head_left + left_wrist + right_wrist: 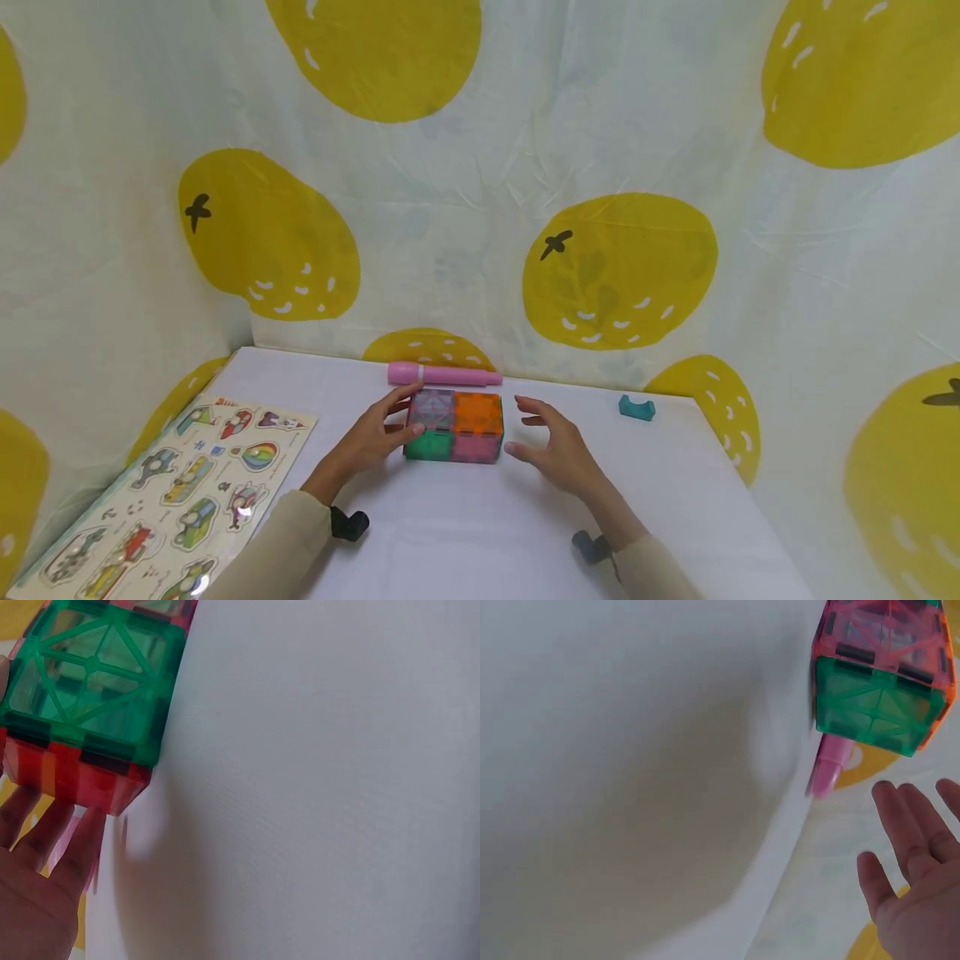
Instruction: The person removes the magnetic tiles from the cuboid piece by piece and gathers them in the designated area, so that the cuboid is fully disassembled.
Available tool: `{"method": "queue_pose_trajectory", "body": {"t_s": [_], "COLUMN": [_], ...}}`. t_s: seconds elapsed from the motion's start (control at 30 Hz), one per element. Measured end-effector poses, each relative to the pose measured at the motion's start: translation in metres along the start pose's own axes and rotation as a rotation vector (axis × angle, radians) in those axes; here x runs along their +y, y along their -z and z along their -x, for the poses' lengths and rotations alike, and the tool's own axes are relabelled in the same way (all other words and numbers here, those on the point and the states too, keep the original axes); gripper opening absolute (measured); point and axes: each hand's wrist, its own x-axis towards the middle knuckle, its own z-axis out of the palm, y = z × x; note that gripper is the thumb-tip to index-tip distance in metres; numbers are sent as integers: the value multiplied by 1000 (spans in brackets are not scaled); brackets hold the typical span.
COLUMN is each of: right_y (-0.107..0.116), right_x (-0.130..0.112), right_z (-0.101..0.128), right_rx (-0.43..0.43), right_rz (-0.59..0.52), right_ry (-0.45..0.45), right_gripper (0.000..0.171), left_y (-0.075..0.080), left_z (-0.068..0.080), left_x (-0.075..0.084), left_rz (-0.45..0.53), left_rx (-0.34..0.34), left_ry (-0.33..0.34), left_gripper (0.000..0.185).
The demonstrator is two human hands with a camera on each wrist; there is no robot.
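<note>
Vehicle puzzle board (176, 492) left; teal block (636, 407) (far right); pink marker (442, 375).

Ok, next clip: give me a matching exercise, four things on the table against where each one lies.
Things:
1. magnetic tile box
2. pink marker
3. teal block
4. puzzle board

Places:
A. at the table's left edge
B. alone near the far right corner
C. between the two hands
D. along the far edge, just behind the box

Pairs: 1-C, 2-D, 3-B, 4-A
</note>
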Motion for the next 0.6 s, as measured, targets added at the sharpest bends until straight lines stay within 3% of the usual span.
{"method": "queue_pose_trajectory", "body": {"t_s": [0.4, 0.6], "right_y": [2, 1], "right_x": [15, 16], "right_z": [-37, -43], "right_rx": [-188, -220], "right_rz": [-134, -154], "right_ry": [44, 64], "right_gripper": [71, 70], "left_y": [1, 6], "left_z": [1, -1], "left_x": [-2, 0], "left_rz": [15, 11], "left_rx": [-22, -54], "left_ry": [0, 3], "left_gripper": [75, 79]}}
